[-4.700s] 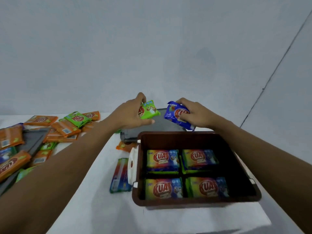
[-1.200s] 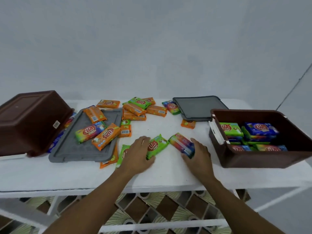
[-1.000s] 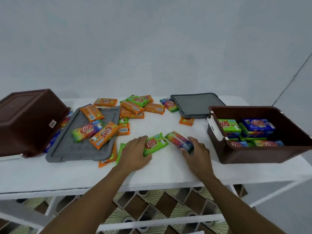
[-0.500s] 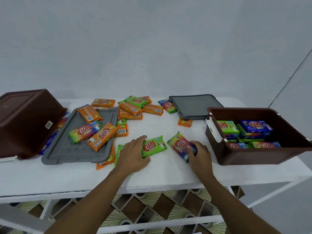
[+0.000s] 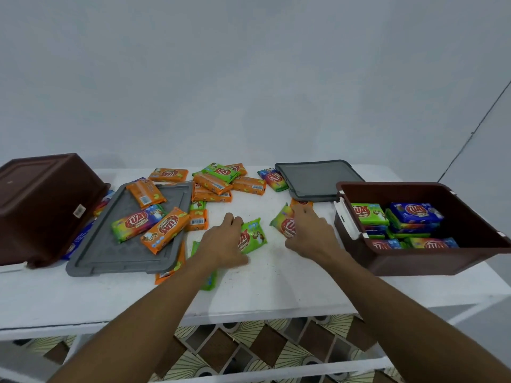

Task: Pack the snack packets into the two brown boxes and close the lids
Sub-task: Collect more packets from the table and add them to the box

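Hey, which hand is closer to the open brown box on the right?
Right. The right hand is just beside the open brown box, gripping a multicoloured packet; the left hand is farther left, holding a green packet.

glossy packets (image 5: pixel 253 235), matt lid (image 5: pixel 130 239) — plastic

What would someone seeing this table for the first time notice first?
Bright orange and green snack packets lie scattered across the white table. In front, the left hand grips a green packet and the right hand a multicoloured packet. At the right stands an open brown box, partly filled.
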`<state>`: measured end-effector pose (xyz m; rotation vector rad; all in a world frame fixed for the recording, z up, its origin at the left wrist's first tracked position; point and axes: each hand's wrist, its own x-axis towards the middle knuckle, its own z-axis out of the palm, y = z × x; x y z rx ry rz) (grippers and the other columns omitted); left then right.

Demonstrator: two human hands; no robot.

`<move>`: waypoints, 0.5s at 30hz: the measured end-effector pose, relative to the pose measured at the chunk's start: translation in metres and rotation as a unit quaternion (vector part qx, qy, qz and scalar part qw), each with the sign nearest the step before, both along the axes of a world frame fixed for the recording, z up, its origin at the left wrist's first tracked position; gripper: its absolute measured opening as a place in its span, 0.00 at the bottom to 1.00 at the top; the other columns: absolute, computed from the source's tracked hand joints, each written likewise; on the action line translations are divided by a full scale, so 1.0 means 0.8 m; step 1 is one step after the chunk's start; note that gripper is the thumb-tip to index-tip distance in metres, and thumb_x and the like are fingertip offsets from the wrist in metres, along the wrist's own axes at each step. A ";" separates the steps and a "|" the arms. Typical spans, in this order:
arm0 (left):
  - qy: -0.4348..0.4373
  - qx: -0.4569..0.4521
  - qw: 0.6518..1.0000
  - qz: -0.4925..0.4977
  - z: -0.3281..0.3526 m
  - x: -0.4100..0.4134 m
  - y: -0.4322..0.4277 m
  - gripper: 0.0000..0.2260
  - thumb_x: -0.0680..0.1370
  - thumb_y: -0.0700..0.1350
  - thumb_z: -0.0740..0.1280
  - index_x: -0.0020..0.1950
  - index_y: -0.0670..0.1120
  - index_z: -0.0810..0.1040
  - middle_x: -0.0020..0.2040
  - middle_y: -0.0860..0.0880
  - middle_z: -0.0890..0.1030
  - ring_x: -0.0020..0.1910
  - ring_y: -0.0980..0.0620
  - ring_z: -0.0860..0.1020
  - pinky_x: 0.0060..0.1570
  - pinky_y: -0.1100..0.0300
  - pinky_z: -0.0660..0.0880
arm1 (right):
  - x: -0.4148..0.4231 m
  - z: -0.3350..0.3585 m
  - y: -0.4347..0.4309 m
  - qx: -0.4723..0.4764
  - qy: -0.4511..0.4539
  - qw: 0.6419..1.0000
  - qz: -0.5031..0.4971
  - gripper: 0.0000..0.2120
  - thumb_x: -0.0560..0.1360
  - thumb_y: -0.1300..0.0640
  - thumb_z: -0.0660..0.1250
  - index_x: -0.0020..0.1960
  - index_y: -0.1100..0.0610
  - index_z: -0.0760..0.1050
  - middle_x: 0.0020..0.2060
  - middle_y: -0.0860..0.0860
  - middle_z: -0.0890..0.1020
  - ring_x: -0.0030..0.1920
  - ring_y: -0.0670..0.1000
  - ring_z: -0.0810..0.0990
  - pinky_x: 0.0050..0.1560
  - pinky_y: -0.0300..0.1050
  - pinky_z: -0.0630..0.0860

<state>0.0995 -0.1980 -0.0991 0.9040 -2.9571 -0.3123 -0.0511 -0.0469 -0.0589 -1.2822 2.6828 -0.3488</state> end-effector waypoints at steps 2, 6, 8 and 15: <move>0.005 0.058 0.998 0.012 0.017 -0.013 -0.008 0.41 0.62 0.63 0.75 0.68 0.48 0.62 0.58 0.48 0.73 0.50 0.46 0.78 0.43 0.51 0.78 | -0.008 0.033 0.001 0.000 0.021 0.999 0.026 0.34 0.68 0.48 0.74 0.69 0.54 0.63 0.63 0.53 0.73 0.58 0.56 0.76 0.54 0.52 0.77; 0.109 0.191 0.975 0.018 0.059 -0.036 -0.006 0.35 0.69 0.59 0.75 0.69 0.49 0.65 0.60 0.50 0.77 0.52 0.51 0.79 0.47 0.55 0.80 | -0.035 0.092 0.025 -0.072 0.006 0.996 0.054 0.36 0.67 0.47 0.76 0.70 0.52 0.65 0.58 0.49 0.74 0.48 0.49 0.76 0.44 0.48 0.80; 0.144 0.170 0.975 -0.005 0.082 -0.051 0.004 0.32 0.73 0.64 0.68 0.70 0.47 0.68 0.60 0.51 0.75 0.56 0.51 0.77 0.52 0.56 0.75 | -0.059 0.117 0.045 -0.109 -0.033 0.991 0.070 0.37 0.66 0.48 0.78 0.71 0.53 0.66 0.54 0.46 0.73 0.49 0.48 0.76 0.48 0.45 0.78; 0.199 0.132 0.961 -0.139 0.144 -0.150 0.074 0.16 0.80 0.58 0.61 0.45 0.46 0.74 0.39 0.47 0.78 0.38 0.49 0.75 0.42 0.51 0.71 | -0.202 0.145 0.159 -0.090 -0.103 0.986 0.098 0.13 0.75 0.51 0.71 0.58 0.47 0.73 0.48 0.45 0.82 0.46 0.45 0.82 0.46 0.43 0.77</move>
